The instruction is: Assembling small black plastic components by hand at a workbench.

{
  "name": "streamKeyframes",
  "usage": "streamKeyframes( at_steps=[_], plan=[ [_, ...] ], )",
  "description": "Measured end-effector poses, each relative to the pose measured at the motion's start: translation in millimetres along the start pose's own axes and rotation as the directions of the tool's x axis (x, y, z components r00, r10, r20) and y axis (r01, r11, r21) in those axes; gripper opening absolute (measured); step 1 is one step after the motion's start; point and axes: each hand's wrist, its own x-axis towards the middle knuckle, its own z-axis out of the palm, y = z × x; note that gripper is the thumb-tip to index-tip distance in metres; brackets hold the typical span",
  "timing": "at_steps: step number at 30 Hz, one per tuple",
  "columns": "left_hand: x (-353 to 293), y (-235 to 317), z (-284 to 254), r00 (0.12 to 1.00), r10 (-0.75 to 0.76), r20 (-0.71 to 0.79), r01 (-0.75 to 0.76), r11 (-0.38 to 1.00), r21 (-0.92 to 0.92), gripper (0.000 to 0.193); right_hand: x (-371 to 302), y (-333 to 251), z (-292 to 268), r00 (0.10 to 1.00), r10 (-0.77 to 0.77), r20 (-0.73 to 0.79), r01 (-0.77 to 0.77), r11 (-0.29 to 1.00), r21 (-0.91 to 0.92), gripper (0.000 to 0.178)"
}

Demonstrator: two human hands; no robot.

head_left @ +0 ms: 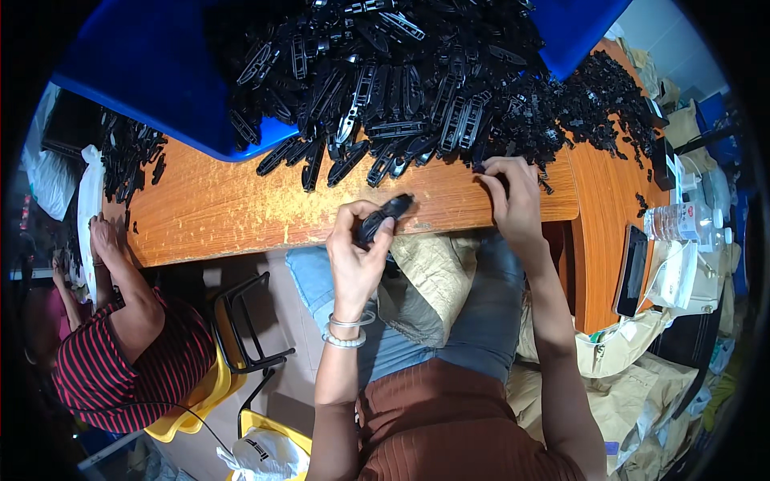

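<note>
Fingers (354, 210) of the left hand (353, 260) clamp a black part (396, 206); whether the right hand (517, 199), at two o'clock, grips, I cannot tell.

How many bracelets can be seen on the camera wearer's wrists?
2, both on the left wrist: a silver bangle nearer the left hand, and a pale beaded bracelet just toward the elbow. Neither looks hidden.

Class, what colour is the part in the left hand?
The part in the left hand is black, seen best in the head view.
</note>
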Motion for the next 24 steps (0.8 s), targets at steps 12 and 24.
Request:
streamKeyframes(
  at_steps=[12,24],
  plan=[
    [-14.0,24.0,18.3,0.921,-0.161,0.355,0.294,0.885,-0.362,0.025,-25.5,-64.4,-1.9,0.95,0.227,0.215,-0.309,0.588,0.747,0.005],
    [-16.6,22.2,8.7,0.947,-0.072,0.312,0.177,0.929,-0.324,0.016,-36.6,-66.4,-9.5,0.855,0.296,0.426,-0.501,0.683,0.532,0.018]
  ],
)
